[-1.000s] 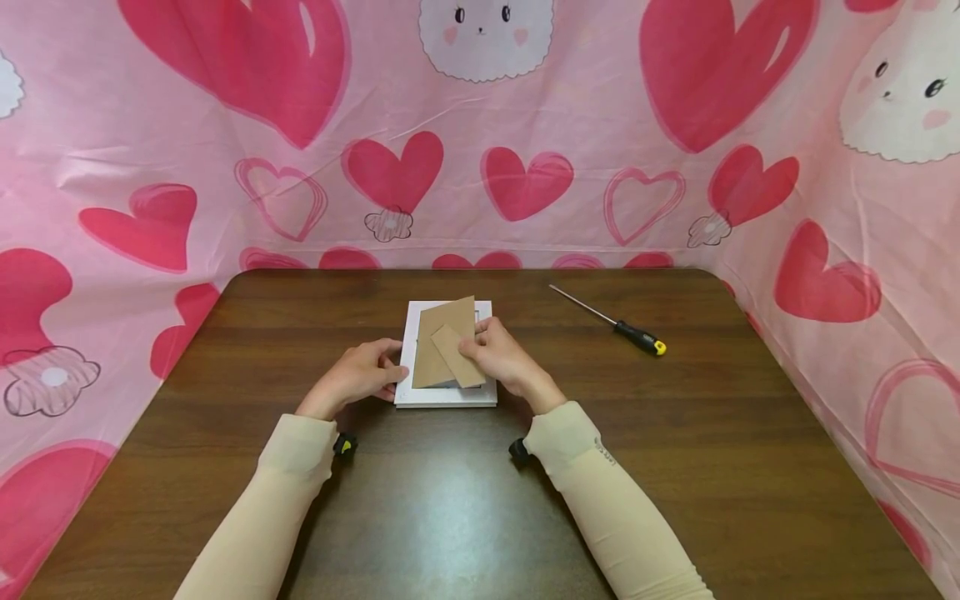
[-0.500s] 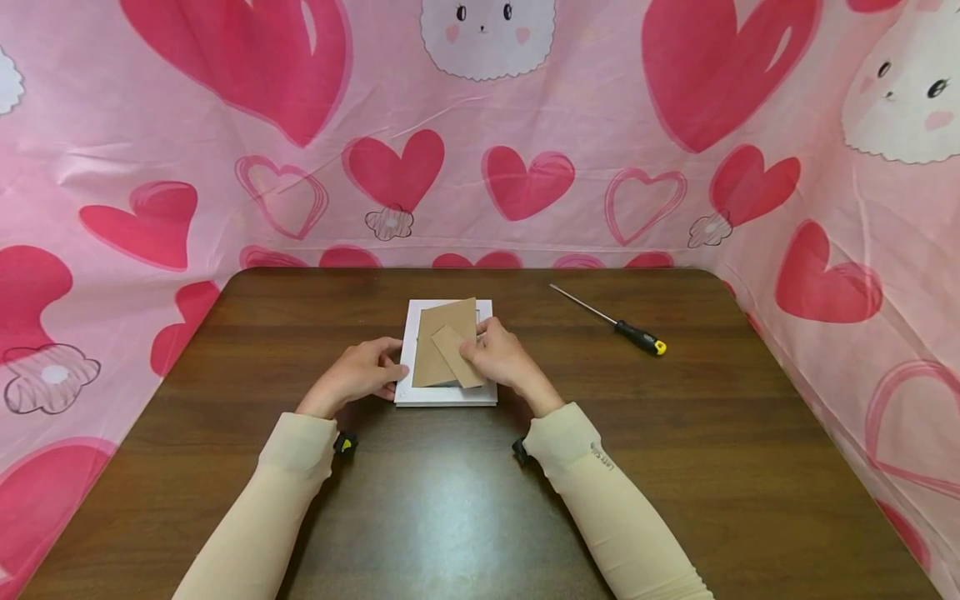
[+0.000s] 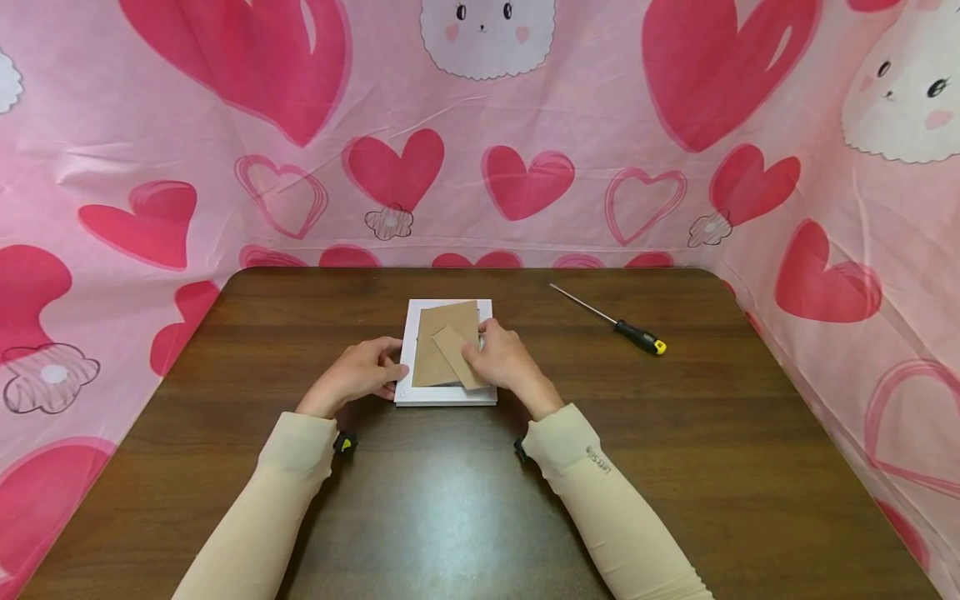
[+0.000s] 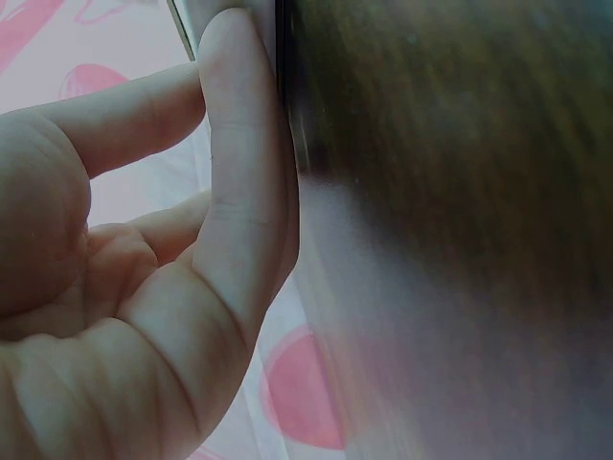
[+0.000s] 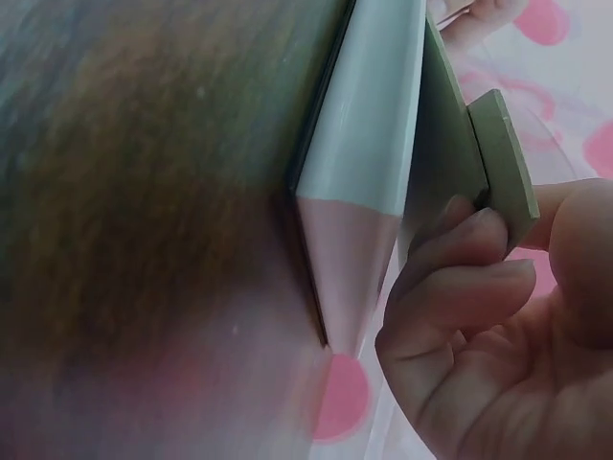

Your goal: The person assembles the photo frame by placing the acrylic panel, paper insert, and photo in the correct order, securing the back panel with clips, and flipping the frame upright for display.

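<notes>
A white picture frame (image 3: pixel 446 397) lies face down on the brown table. Over its opening sits a tan backing board (image 3: pixel 431 358), slightly askew, its right side raised off the frame in the right wrist view. A narrow easel leg (image 3: pixel 458 358) slants across the board. My left hand (image 3: pixel 362 371) grips the frame's left edge, thumb on top; its fingers (image 4: pixel 239 144) reach the frame's side in the left wrist view. My right hand (image 3: pixel 506 358) pinches the board and leg at their right edge, with curled fingers (image 5: pixel 469 287) beneath the leg.
A screwdriver (image 3: pixel 637 336) with a black and yellow handle lies to the right, its tip pointing to the back left. Pink heart-patterned cloth (image 3: pixel 525 100) hangs behind the table (image 3: pixel 660 458) and along both sides.
The backing board has turned slightly and its top right corner has come down towards the frame. My right hand has moved a little with it; the left hand keeps its place.
</notes>
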`<action>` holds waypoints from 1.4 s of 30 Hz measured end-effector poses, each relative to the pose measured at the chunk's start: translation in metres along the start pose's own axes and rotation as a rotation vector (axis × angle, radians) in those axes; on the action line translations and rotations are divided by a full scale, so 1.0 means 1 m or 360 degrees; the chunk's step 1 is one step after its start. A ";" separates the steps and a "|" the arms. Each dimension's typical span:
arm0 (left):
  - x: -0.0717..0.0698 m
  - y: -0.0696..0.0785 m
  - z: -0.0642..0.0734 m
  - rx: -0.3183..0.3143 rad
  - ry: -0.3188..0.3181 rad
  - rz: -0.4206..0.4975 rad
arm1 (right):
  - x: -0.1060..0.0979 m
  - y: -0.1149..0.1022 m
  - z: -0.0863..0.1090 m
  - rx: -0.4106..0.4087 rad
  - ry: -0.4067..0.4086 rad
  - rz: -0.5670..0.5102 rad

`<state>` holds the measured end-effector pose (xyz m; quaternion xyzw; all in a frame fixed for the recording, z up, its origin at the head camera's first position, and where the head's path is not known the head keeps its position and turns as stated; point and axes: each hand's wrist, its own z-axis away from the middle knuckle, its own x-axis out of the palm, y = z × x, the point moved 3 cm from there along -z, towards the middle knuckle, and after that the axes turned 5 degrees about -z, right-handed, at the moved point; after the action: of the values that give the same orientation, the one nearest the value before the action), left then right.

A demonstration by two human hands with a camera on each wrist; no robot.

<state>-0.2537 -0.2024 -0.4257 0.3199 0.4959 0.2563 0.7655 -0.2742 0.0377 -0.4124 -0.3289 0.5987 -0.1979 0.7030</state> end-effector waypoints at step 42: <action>0.000 0.001 -0.001 0.0006 0.0002 -0.0009 | 0.004 0.001 0.003 0.0008 0.0085 0.0137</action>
<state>-0.2544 -0.2017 -0.4253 0.3198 0.4977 0.2534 0.7653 -0.2706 0.0357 -0.4157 -0.2956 0.6304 -0.1777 0.6954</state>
